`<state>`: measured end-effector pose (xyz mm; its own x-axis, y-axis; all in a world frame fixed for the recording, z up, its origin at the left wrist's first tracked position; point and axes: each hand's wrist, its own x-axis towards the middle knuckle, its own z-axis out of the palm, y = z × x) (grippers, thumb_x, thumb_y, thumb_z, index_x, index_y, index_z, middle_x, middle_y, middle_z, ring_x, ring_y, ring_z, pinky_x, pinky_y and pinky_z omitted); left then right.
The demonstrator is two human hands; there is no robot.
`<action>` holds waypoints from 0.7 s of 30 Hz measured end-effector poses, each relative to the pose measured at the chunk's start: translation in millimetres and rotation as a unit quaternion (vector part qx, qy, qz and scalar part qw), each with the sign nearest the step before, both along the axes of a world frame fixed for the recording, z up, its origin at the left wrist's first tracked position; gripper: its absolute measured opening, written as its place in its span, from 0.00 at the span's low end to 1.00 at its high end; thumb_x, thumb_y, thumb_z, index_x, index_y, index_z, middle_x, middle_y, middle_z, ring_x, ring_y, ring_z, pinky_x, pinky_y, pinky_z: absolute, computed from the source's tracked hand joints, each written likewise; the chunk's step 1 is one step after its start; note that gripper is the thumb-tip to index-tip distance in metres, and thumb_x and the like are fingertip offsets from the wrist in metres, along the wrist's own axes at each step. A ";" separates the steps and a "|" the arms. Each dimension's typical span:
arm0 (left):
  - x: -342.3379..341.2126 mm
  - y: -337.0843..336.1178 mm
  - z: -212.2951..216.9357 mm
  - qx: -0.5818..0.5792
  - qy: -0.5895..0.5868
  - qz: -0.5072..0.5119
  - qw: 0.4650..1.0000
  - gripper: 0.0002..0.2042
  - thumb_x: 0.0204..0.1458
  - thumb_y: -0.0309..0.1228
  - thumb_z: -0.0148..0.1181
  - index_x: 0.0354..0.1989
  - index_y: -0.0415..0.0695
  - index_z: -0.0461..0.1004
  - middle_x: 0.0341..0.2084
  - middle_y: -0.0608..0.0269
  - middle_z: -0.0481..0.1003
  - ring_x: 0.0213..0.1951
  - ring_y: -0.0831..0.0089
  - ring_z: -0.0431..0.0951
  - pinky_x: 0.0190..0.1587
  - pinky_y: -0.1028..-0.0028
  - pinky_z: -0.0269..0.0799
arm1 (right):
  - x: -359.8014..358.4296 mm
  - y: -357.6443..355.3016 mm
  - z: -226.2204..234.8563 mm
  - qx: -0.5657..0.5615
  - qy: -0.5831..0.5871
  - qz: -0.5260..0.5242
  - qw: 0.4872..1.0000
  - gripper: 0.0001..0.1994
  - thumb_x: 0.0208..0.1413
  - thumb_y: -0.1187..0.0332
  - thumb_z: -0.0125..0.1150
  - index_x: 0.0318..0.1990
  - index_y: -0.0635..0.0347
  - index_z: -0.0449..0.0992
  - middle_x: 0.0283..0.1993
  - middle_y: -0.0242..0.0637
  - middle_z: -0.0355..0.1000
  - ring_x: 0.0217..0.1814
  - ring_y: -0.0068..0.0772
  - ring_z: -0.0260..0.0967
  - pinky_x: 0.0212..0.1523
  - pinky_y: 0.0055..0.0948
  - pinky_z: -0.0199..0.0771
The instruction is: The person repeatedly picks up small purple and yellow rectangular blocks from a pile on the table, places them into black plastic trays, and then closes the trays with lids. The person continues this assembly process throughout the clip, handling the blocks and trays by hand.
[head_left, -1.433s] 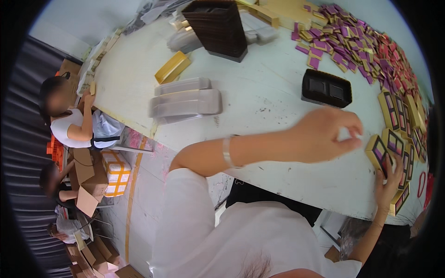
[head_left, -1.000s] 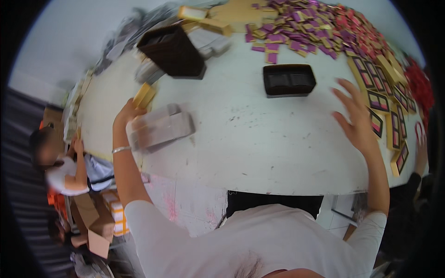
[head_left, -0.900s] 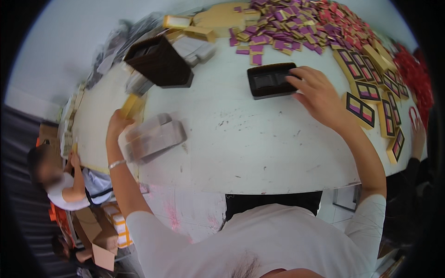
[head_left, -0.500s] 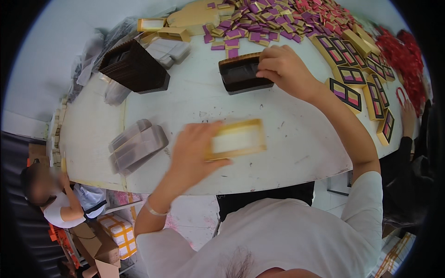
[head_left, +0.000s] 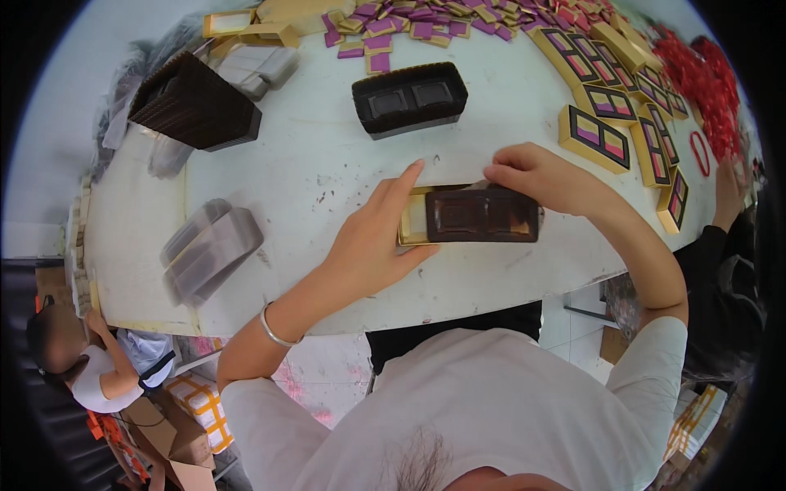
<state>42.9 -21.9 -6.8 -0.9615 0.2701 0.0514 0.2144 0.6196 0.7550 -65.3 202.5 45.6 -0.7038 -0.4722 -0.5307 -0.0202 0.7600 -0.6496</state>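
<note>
Over the near middle of the table, my left hand (head_left: 368,233) grips the left end of a shallow open gold box (head_left: 415,219), thumb along its near side and fingers at its far side. A dark brown plastic tray (head_left: 483,217) with two moulded recesses lies over most of the box's opening, leaving the left part uncovered. My right hand (head_left: 547,176) pinches that tray by its far right edge. Beyond my hands sits another dark tray (head_left: 409,100), open side up, with nobody touching it.
Far left stands a tall stack of dark trays (head_left: 196,106). Clear plastic covers (head_left: 213,250) lie nearer, on the left. Filled gold boxes (head_left: 596,139) line the right, by red shredded filler (head_left: 704,90). Purple-and-gold packets (head_left: 385,37) heap at the back. Another person's hand (head_left: 729,192) rests far right.
My right hand has come nearer with a dark tray, now over the gold box. The left hand has shifted slightly right and far with the box. The view has also shifted.
</note>
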 end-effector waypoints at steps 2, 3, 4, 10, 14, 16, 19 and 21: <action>-5.7 2.0 1.4 -0.048 0.019 -0.024 0.998 0.38 0.40 0.30 0.70 0.63 0.45 0.57 0.50 0.53 0.67 0.46 0.56 0.73 0.46 0.66 0.72 | 0.5 -5.3 -4.3 0.008 0.096 0.039 0.995 0.17 0.59 0.55 0.55 0.42 0.62 0.72 0.39 0.37 0.71 0.38 0.32 0.68 0.36 0.27 0.67; -7.7 1.5 1.6 -0.049 0.020 -0.030 0.998 0.38 0.40 0.30 0.70 0.62 0.45 0.59 0.50 0.54 0.67 0.46 0.56 0.73 0.46 0.67 0.72 | 8.5 -7.2 -4.5 0.012 0.197 0.047 0.979 0.19 0.58 0.53 0.56 0.45 0.61 0.71 0.41 0.39 0.70 0.39 0.35 0.69 0.36 0.29 0.69; -9.3 0.3 1.7 -0.050 0.021 -0.035 0.998 0.37 0.40 0.30 0.70 0.62 0.45 0.60 0.50 0.54 0.67 0.46 0.56 0.73 0.46 0.67 0.72 | 12.7 -8.0 -4.7 0.015 0.296 0.056 0.954 0.22 0.56 0.51 0.57 0.47 0.61 0.70 0.43 0.41 0.70 0.39 0.39 0.70 0.36 0.30 0.70; -13.4 -5.8 8.8 -0.021 -0.024 -0.030 0.999 0.36 0.37 0.28 0.72 0.60 0.47 0.63 0.51 0.57 0.67 0.47 0.56 0.73 0.46 0.67 0.72 | 11.8 38.0 7.2 -0.201 0.313 0.270 0.888 0.21 0.47 0.63 0.66 0.50 0.58 0.73 0.50 0.45 0.66 0.42 0.41 0.68 0.43 0.32 0.69; -21.6 -2.9 5.3 0.012 0.039 -0.069 0.997 0.35 0.37 0.27 0.71 0.58 0.46 0.62 0.48 0.57 0.66 0.42 0.56 0.75 0.41 0.65 0.74 | 21.6 37.6 -19.6 -0.221 0.328 0.307 0.866 0.17 0.39 0.71 0.70 0.40 0.64 0.77 0.47 0.45 0.67 0.38 0.40 0.69 0.38 0.33 0.71; -25.3 -7.8 3.6 0.007 0.036 -0.080 0.996 0.35 0.36 0.27 0.71 0.58 0.47 0.63 0.48 0.58 0.66 0.42 0.57 0.74 0.42 0.65 0.74 | 18.4 32.9 -22.3 -0.222 0.382 0.335 0.832 0.18 0.38 0.70 0.70 0.40 0.65 0.77 0.45 0.45 0.68 0.37 0.40 0.69 0.37 0.32 0.72; -30.4 -13.6 6.1 0.008 0.011 -0.104 0.994 0.34 0.36 0.26 0.72 0.57 0.47 0.65 0.49 0.60 0.66 0.43 0.58 0.74 0.43 0.65 0.74 | 15.2 30.0 -22.2 -0.177 0.456 0.390 0.780 0.20 0.36 0.70 0.69 0.40 0.67 0.76 0.42 0.46 0.68 0.36 0.40 0.70 0.34 0.31 0.73; -32.8 -15.3 7.5 0.015 -0.014 -0.111 0.994 0.34 0.35 0.26 0.72 0.57 0.47 0.66 0.50 0.61 0.66 0.45 0.59 0.73 0.45 0.66 0.72 | 12.0 30.7 -20.8 -0.139 0.499 0.435 0.736 0.19 0.38 0.71 0.67 0.40 0.68 0.75 0.41 0.46 0.68 0.35 0.38 0.71 0.32 0.30 0.73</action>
<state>10.1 -37.2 0.7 -0.8797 0.4740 0.0369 0.3221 0.5371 0.7796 -53.3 233.2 24.8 -0.0445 -0.9679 0.2473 -0.9939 0.0178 -0.1091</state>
